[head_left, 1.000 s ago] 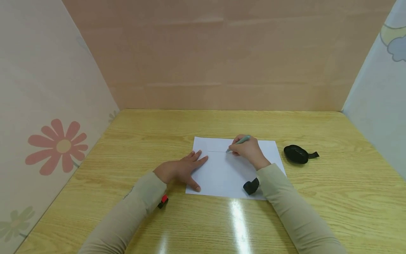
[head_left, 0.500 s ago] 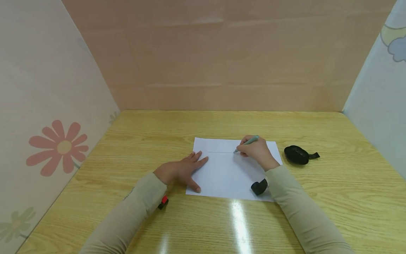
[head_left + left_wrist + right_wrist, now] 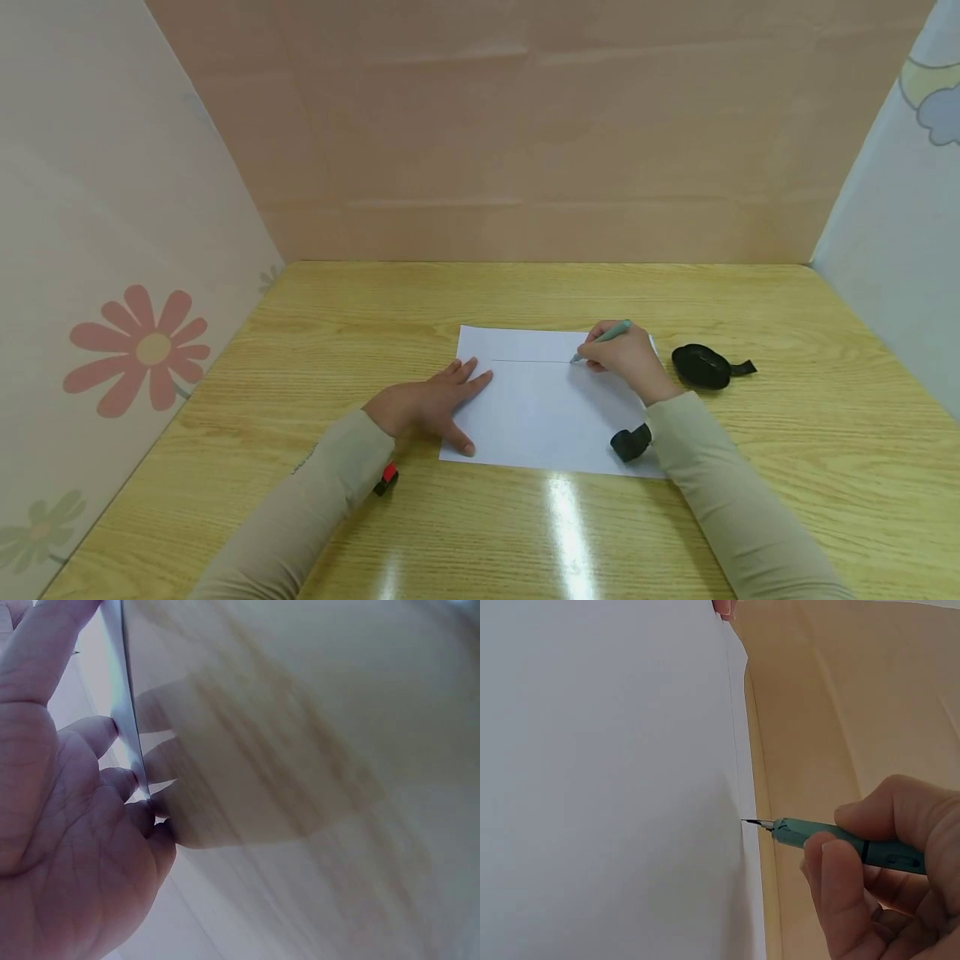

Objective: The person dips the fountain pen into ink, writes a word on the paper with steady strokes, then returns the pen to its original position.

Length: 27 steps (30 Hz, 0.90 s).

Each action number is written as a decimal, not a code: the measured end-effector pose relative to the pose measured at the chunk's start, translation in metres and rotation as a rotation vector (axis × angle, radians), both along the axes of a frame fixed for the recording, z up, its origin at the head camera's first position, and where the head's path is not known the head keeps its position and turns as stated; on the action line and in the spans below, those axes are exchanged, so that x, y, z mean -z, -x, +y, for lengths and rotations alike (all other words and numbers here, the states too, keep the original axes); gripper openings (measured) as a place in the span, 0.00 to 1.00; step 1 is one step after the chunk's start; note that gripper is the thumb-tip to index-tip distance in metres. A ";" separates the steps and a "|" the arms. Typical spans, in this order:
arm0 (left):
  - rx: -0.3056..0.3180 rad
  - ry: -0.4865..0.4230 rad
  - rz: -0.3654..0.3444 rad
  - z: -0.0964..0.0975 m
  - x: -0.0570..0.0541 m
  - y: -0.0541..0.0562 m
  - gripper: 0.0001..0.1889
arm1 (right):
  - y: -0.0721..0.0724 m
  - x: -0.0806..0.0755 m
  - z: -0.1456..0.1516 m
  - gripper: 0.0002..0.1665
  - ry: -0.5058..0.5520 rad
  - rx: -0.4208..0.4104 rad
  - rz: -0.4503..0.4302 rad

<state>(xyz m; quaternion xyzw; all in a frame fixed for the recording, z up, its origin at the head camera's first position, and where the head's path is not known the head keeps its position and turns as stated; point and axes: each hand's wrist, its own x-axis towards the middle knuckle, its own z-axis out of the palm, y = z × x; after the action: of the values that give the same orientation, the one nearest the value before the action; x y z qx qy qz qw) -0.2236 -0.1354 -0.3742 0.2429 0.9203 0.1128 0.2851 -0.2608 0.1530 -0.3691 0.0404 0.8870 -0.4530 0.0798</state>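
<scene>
A white sheet of paper [image 3: 525, 417] lies on the wooden table, with a thin dark line [image 3: 525, 361] running across its upper part. My right hand [image 3: 626, 358] pinches a green fountain pen [image 3: 613, 331] between thumb and fingers. In the right wrist view the metal nib of the fountain pen [image 3: 817, 834] touches the paper [image 3: 615, 750] at the end of the line. On the left edge of the sheet my left hand [image 3: 438, 402] rests with spread, straight fingers. The left wrist view shows the left palm [image 3: 82, 855] close up, fingertips on the paper's edge.
To the right of the paper, a black oval object with a short strap [image 3: 702, 367] lies on the table [image 3: 360, 333]. A black wrist-worn device [image 3: 631, 443] sits by the right cuff, and a red and black one [image 3: 386, 478] by the left. Walls enclose the back and sides.
My right hand has moved steadily rightward with the fountain pen, and the line on the paper has grown longer to the right. The left hand has stayed in place.
</scene>
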 end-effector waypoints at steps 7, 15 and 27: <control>0.004 0.003 -0.001 0.000 -0.001 0.000 0.57 | -0.002 -0.003 0.007 0.09 0.002 0.022 -0.012; -0.002 0.006 -0.001 0.000 -0.001 -0.001 0.57 | -0.001 -0.003 0.017 0.10 -0.005 0.025 -0.020; -0.004 0.006 -0.002 -0.001 0.002 0.001 0.56 | -0.004 -0.004 0.030 0.12 -0.047 0.043 -0.038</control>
<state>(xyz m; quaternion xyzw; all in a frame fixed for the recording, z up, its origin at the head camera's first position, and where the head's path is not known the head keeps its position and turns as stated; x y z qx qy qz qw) -0.2250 -0.1367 -0.3764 0.2401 0.9208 0.1110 0.2867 -0.2565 0.1828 -0.3652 0.0697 0.8946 -0.4330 0.0858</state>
